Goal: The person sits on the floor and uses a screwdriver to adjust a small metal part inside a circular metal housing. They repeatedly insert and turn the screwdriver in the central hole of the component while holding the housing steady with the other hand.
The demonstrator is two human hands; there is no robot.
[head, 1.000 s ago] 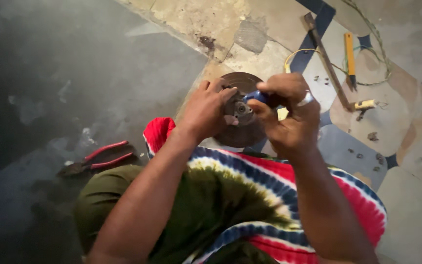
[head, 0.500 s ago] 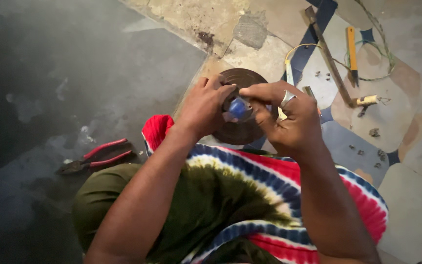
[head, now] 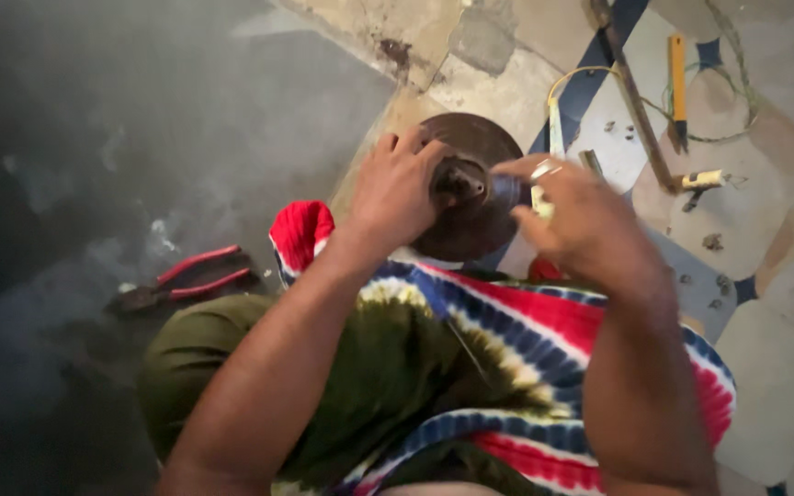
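In the head view, the left hand (head: pixel 397 188) curls its fingers over the left rim of a round brown metal disc (head: pixel 480 225) propped at the edge of the tie-dye-covered lap (head: pixel 507 340), gripping it. The right hand (head: pixel 590 220) pinches a small pale object, too blurred to identify, at the disc's right edge. Red-handled pliers (head: pixel 186 280) lie well apart on the dark floor (head: pixel 140 110).

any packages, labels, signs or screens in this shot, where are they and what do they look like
None in view: no package, label, sign or screen shows.
What is there instead:
Round brown metal disc, held between the left hand and right hand over the lap.
Red-handled pliers, lying on the dark floor at the left.
Yellow-handled tool, lying on the patterned floor at the upper right.
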